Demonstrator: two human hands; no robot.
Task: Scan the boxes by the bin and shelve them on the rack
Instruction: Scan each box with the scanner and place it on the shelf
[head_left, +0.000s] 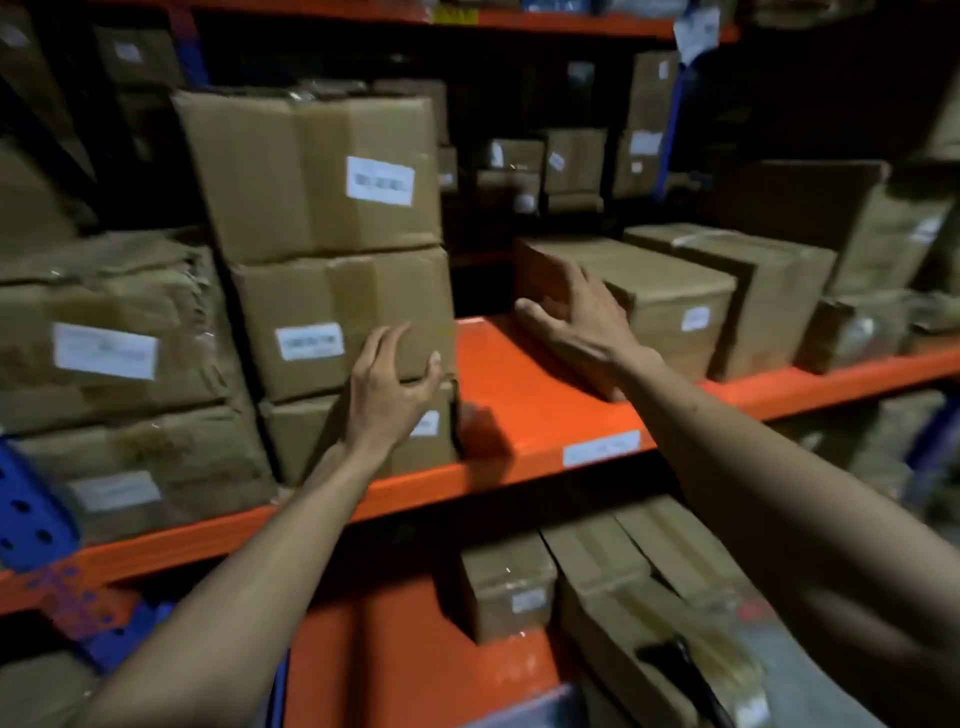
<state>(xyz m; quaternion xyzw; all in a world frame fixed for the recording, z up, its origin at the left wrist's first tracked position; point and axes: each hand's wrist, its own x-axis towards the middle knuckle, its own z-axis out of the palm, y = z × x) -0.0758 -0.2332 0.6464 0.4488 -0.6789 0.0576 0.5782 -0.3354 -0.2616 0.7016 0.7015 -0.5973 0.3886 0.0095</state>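
Note:
Brown cardboard boxes with white labels fill an orange rack shelf. A stack of three boxes stands left of a bare gap: top box, middle box, bottom box. My left hand rests with fingers spread against the right front corner of the middle and bottom boxes. My right hand lies flat, fingers apart, against the left side of a long box on the right of the gap. Neither hand holds anything.
More boxes crowd the shelf's left end and others its right end. The lower shelf holds a small box and long boxes. A blue upright stands at the left. A white shelf label sits on the beam.

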